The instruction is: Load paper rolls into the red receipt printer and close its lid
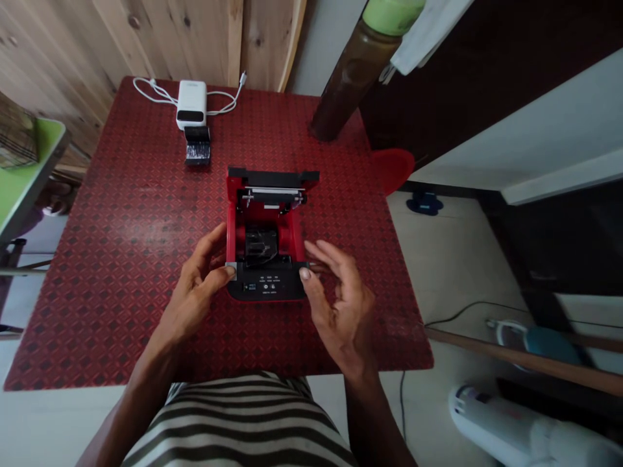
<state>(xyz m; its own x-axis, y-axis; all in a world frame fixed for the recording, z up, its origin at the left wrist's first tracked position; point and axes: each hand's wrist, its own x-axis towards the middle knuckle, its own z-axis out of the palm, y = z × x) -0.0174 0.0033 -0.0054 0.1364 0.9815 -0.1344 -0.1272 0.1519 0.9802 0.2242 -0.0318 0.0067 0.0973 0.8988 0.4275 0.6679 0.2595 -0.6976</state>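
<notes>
Left hand (193, 295): half-curled, corner of printer (285, 285) lightly held.
Right hand (346, 301): half-open, thumb at opposite corner, nothing clasped.
Printer: seated on table (117, 279), best steadied evenly.
Lid (273, 178): raised; fingers best kept clear.

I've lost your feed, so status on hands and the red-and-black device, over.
Left hand, right hand: thumbs at front corners. Red-and-black device: on table, lid up. White cabled gadget farther back, out of the way.
</notes>
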